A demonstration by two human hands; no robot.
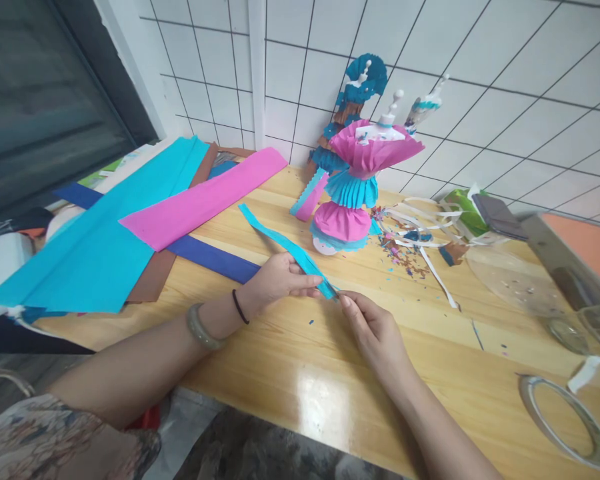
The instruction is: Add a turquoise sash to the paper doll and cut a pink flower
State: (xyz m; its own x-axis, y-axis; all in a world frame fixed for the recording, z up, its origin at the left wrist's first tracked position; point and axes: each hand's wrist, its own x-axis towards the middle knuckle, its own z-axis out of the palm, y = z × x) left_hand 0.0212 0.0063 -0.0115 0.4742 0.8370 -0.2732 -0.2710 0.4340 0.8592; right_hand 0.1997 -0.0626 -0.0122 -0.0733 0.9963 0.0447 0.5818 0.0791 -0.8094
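My left hand (285,279) pinches a long, narrow strip of turquoise crepe paper (275,237) near its lower end. The rest of the strip trails up and to the left above the table. Close by on the right, my right hand (370,323) is closed around what look like small scissors (336,293). Only a bit of their thin grey blades shows, at the strip's end; the handles are hidden in the fingers. Behind both hands stands a tiered decoration (353,190) of pink and turquoise ruffled crepe paper, with a white piece on top.
Folded turquoise (100,227), pink (210,197) and dark blue (215,259) crepe sheets lie on the left. Paper scraps (405,257) and white ribbons (437,277) litter the table behind my right hand. A tape roll (530,407) lies at the right; a phone (500,217) sits by the wall.
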